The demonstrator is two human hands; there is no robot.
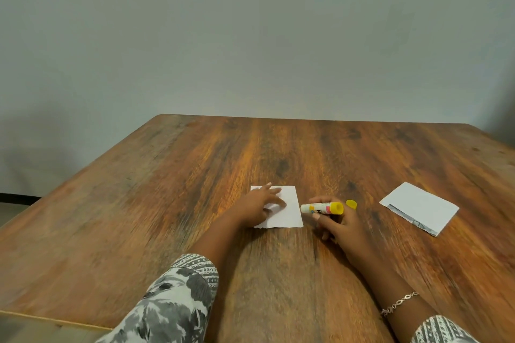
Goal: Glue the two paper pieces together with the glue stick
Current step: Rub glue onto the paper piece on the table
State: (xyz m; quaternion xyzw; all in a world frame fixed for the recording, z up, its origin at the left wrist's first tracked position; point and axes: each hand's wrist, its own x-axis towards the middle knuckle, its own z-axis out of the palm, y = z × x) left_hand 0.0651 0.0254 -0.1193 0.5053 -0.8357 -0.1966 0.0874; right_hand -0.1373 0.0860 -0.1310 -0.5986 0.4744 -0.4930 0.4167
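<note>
Your brown wood-grain table (278,147) fills most of the view, running up against a plain grey wall (250,36). There are two white rectangular paper pieces on it. The first white paper piece (289,211) lies flat around the middle. The second white paper piece (420,206) sits well apart off to your right, with a greyish printed strip showing along its near edge.

Your left hand (262,205) is on the first piece, with the fingers spread out fairly straight and pressing it to the table. Your right hand (341,227) is just beside that piece's right edge, fingers curled round a white glue stick with a yellow end (322,208). The stick lies roughly sideways, and its white tip nearly touches the paper's edge.

There's a small yellow cap (351,204) just behind your right hand; I can't tell if it's touching your fingers. You've got a thin silver chain bracelet (399,303) on your right wrist.
</note>
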